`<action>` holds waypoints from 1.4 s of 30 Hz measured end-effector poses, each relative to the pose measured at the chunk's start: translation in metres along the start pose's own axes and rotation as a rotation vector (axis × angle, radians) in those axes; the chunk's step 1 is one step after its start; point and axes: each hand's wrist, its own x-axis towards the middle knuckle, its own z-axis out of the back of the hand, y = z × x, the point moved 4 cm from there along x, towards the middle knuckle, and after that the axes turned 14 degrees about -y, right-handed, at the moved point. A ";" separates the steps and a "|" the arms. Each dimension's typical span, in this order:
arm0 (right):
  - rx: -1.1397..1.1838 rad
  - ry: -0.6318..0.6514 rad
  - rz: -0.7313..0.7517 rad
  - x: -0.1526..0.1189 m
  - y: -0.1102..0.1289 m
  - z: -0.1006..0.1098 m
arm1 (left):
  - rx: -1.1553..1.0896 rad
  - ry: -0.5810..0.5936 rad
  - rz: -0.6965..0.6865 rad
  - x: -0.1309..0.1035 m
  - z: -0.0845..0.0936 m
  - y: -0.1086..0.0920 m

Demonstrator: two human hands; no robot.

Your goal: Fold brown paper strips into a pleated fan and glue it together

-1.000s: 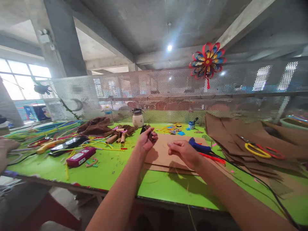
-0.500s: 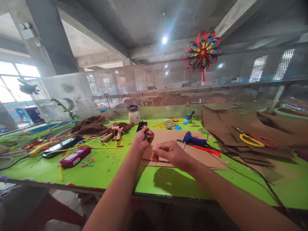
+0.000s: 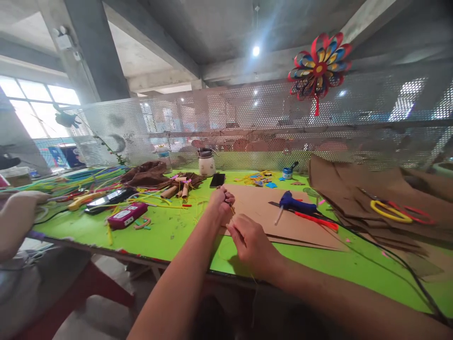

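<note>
My left hand (image 3: 222,204) is closed over the near edge of a brown cardboard sheet (image 3: 262,203). A small dark brown piece is in its fist, mostly hidden by the fingers. Just below and to the right, my right hand (image 3: 249,241) pinches a thin yellow string (image 3: 232,208), which runs up to the left hand. The string's loose end hangs past the table edge below the right hand. Right of the hands, a blue glue gun (image 3: 299,203) with a black cord lies on the cardboard, beside a red-handled tool (image 3: 316,220).
Brown paper sheets (image 3: 354,198) are stacked at right, with yellow-and-red scissors (image 3: 391,211) on top. Behind stand a jar (image 3: 206,163) and a small blue pot (image 3: 287,173). Leftward lie a phone (image 3: 217,180), brown rolls (image 3: 177,190), a purple box (image 3: 127,215) and another person's arm (image 3: 17,222).
My view has swung a little to the left, bringing another person's arm in at the left edge. My right hand has turned and drawn slightly lower, still pinching the string.
</note>
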 end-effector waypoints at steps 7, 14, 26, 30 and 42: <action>-0.052 -0.004 0.238 -0.019 0.026 0.002 | -0.023 0.018 -0.046 0.005 0.006 -0.017; 0.031 0.078 0.236 -0.030 0.036 0.003 | 0.110 0.199 0.008 -0.002 0.001 -0.021; -0.110 -0.070 -0.104 0.014 -0.010 0.101 | 0.577 0.815 -0.047 -0.076 -0.017 -0.016; -0.264 -0.162 -0.282 0.037 -0.053 0.130 | 0.722 0.933 -0.052 -0.105 -0.027 -0.007; 1.066 -0.156 -0.787 0.053 -0.027 0.068 | 1.251 0.897 -0.174 -0.160 -0.014 0.003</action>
